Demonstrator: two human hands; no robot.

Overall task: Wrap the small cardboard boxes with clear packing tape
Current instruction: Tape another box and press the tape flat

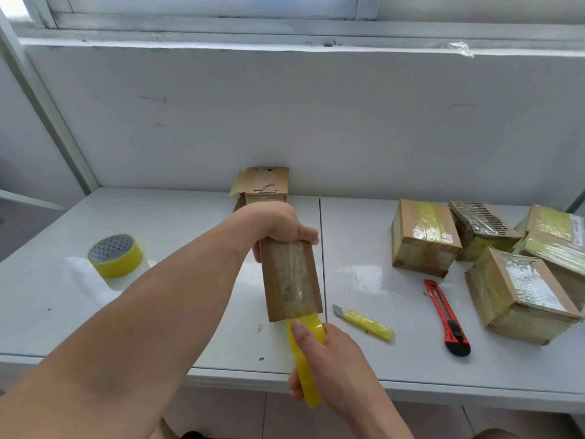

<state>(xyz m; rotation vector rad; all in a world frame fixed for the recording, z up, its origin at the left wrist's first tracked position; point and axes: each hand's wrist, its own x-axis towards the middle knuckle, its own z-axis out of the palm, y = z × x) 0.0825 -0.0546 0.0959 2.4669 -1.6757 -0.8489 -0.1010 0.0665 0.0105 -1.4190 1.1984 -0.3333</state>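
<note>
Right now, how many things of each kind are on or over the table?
Cardboard boxes: 7 (one in the left hand, one at the wall, five at right)
Tape rolls: 2 (one in the right hand)
Utility knives: 2
Total: 11

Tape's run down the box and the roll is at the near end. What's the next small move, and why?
Probably draw the tape roll in the right hand under the near edge of the box. The strip already covers the top face, and the left hand grips the far end, so the box looks steady enough to turn.
</note>
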